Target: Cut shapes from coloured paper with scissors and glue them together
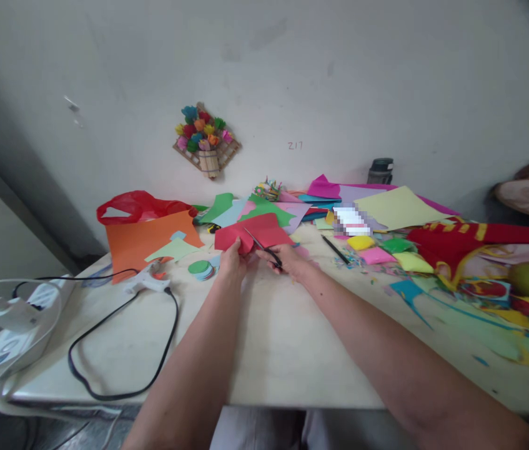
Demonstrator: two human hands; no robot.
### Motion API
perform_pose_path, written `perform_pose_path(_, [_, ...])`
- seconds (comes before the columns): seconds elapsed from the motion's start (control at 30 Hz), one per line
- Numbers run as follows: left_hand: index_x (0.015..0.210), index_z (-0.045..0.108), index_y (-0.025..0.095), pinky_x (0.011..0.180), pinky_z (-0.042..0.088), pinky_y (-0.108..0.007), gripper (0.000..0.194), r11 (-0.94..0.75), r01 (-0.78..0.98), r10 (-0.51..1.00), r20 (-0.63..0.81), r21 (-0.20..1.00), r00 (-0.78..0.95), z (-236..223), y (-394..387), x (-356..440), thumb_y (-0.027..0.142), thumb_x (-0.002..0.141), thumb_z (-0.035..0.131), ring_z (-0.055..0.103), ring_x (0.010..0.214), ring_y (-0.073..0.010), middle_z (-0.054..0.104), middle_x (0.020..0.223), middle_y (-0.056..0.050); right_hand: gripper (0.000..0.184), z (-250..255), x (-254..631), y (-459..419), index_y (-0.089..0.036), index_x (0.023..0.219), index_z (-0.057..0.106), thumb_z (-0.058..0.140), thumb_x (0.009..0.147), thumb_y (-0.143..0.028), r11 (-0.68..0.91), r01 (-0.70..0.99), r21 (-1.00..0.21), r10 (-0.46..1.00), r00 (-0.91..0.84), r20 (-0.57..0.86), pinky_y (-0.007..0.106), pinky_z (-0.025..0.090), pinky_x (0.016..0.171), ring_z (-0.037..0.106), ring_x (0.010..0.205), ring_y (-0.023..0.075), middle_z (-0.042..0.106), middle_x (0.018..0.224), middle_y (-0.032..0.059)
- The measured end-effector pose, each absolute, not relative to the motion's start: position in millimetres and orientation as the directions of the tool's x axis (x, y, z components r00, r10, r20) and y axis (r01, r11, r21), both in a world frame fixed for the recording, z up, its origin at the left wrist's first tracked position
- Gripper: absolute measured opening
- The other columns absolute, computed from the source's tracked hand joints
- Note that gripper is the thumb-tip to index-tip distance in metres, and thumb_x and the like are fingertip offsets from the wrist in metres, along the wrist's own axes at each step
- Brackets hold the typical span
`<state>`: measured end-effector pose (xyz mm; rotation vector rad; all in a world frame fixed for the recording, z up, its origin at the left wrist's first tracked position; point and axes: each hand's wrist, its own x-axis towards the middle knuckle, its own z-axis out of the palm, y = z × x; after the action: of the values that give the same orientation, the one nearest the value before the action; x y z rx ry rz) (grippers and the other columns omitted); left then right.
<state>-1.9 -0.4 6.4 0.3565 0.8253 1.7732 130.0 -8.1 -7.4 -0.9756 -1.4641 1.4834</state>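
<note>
Paper [271,226], red, is over the middle of the desk [292,350], toward its back edge, pinched by the left hand [234,256]; the right hand [288,260] grips scissors [261,247] against it. It looks light, easily creased, best held by an edge.

Left forearm [201,344], right forearm [367,334] bare, stretch forward, converging; left hand [235,257] pinches, right hand [289,260] curls just beside it.

Soft, diffuse light; right edge blurred (upper corner darkened).
</note>
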Motion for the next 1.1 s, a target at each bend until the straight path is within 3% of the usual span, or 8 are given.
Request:
perform_pose_path(0.33, [0.083, 0.057, 0.016, 0.062, 0.055, -0.03, 0.012, -0.236, -0.713, 0.888, -0.151, 0.66, -0.434, 7.3, 0.6, -3.3, 0.006, 0.077, 0.054, 0.062, 0.057, -0.0124, 0.064, 0.068, -0.001, 0.029, -2.7, 129.6, -12.4, -0.014, 0.065, 0.056, 0.072, 0.064, -0.039, -0.046, 0.028, -0.999, 0.923, -0.38, -0.053, 0.015, 0.028, 0.031, 0.036, 0.031, 0.0023, 0.049, 0.042, -0.0054])
perform_pose_path(0.57, [0.081, 0.058, 0.016, 0.062, 0.055, -0.031, 0.013, -0.292, -0.681, 0.863, -0.122, 0.672, -0.49, 4.9, 3.1, -10.9, 0.005, 0.075, 0.055, 0.062, 0.058, -0.0128, 0.064, 0.068, -0.001, 0.043, 24.8, 160.7, -13.9, -0.011, 0.078, 0.061, 0.063, 0.067, -0.052, 0.027, 0.256, -0.966, 0.801, -0.584, -0.133, 0.016, 0.016, 0.027, 0.046, 0.031, 0.0072, 0.058, 0.046, 0.0015])
perform_pose_path(0.67, [0.085, 0.059, 0.016, 0.061, 0.055, -0.031, 0.014, -0.291, -0.661, 0.869, -0.097, 0.692, -0.485, 3.8, 4.1, -13.8, 0.006, 0.075, 0.056, 0.062, 0.058, -0.0133, 0.064, 0.069, -0.001, 0.041, 39.2, 188.3, -15.3, -0.01, 0.078, 0.062, 0.062, 0.068, -0.05, 0.0, 0.317, -0.948, 0.687, -0.689, -0.23, 0.017, 0.019, 0.027, 0.043, 0.028, 0.007, 0.058, 0.045, 0.0019])
perform_pose_path(0.83, [0.087, 0.06, 0.016, 0.06, 0.054, -0.03, 0.018, -0.25, -0.633, 0.915, -0.035, 0.733, -0.402, 4.6, 1.0, -14.0, 0.007, 0.073, 0.059, 0.063, 0.061, -0.0144, 0.066, 0.072, -0.002, 0.041, 40.7, 214.2, -11.7, -0.01, 0.085, 0.062, 0.057, 0.072, -0.048, -0.012, 0.191, -0.982, 0.686, -0.713, -0.147, 0.017, 0.025, 0.029, 0.046, 0.032, 0.0078, 0.058, 0.048, 0.0008])
perform_pose_path(0.97, [0.088, 0.06, 0.015, 0.06, 0.055, -0.032, 0.019, -0.249, -0.601, 0.936, 0.03, 0.76, -0.351, 5.7, -3.6, -12.8, 0.005, 0.071, 0.059, 0.064, 0.063, -0.0157, 0.067, 0.075, -0.003, 0.041, 30.6, 206.4, -5.2, -0.009, 0.084, 0.061, 0.056, 0.074, -0.048, -0.097, 0.24, -0.966, 0.682, -0.691, -0.24, 0.016, 0.031, 0.031, 0.05, 0.035, 0.0082, 0.06, 0.051, 0.0022])
perform_pose_path(1.1, [0.087, 0.06, 0.014, 0.058, 0.054, -0.03, 0.018, -0.267, -0.586, 0.941, 0.078, 0.765, -0.328, 4.5, -4.7, -13.3, 0.006, 0.071, 0.06, 0.063, 0.064, -0.0158, 0.067, 0.075, -0.004, 0.039, 22.8, 194.3, -1.9, -0.01, 0.082, 0.059, 0.055, 0.076, -0.048, -0.066, 0.234, -0.97, 0.696, -0.686, -0.213, 0.015, 0.029, 0.029, 0.05, 0.034, 0.0079, 0.059, 0.05, 0.002])
